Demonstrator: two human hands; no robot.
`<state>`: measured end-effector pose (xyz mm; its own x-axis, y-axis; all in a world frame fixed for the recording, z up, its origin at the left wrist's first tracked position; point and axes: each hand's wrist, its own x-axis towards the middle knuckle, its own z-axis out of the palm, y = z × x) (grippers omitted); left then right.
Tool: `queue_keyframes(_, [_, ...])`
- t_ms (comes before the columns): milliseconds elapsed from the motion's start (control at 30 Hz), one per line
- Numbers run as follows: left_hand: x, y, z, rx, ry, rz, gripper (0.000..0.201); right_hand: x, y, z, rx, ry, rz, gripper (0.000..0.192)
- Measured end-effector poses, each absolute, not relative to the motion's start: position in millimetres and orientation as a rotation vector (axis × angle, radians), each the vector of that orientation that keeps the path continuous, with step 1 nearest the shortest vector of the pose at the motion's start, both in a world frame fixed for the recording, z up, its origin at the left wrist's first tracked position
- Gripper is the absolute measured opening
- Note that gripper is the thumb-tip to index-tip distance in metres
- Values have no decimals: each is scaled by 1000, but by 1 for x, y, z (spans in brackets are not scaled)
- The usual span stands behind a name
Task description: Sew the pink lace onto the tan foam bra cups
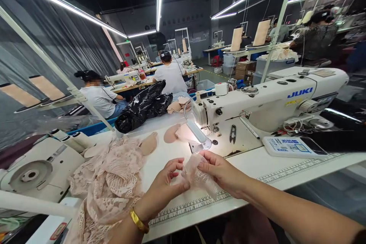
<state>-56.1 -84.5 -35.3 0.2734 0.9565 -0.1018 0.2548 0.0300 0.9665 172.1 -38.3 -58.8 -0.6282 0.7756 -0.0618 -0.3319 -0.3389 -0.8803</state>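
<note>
Your fingers pinch a small lace piece between both hands, left hand on its near-left edge, right hand on its right, held just above the near edge of the worktop. The lace piece is pale pink, sheer, crumpled and patterned. To the far left, a black plastic bag sits bulging; its contents are hidden. A lace pile lies at the near left, and the sewing machine stands to the right.

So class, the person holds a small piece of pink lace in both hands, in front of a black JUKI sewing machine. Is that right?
Not quite: the head view shows the JUKI sewing machine is white, not black. The left hand and right hand do hold the small pink lace piece in front of it.
</note>
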Motion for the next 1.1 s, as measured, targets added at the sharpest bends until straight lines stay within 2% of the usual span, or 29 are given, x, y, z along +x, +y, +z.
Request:
queue_keyframes(67, [-49,-84,-40,1390,1270,916,40,174,-40,-59,-567,-1058,2117,45])
queue_keyframes(167, [-42,-82,-41,1186,1190,1087,37,179,-43,-59,-550,-1033,2136,42])
queue_keyframes(300, [-36,-87,-33,930,1009,1092,49,186,-41,-65,-745,-1329,1914,43])
queue_keyframes(400, [-30,-92,-30,953,918,1063,52,188,-39,-69,-846,-1446,1748,49])
queue_keyframes(600, [-22,-93,-33,975,1118,1140,37,187,-40,-58,-644,-1298,2021,46])
queue_keyframes(767, [-21,-98,-36,985,1241,1248,39,183,-42,-51,-635,-1180,1988,43])
queue_keyframes(900, [-40,-90,-31,1429,1416,918,43,182,-32,-56,-632,-1194,2001,40])
queue_keyframes(1000, [-74,-63,-22,2015,1967,491,36,181,-16,-67,-787,-1418,1826,37])
queue_keyframes(1100, [-113,-26,-18,2070,2304,436,33,179,-5,-77,-878,-1533,1711,31])
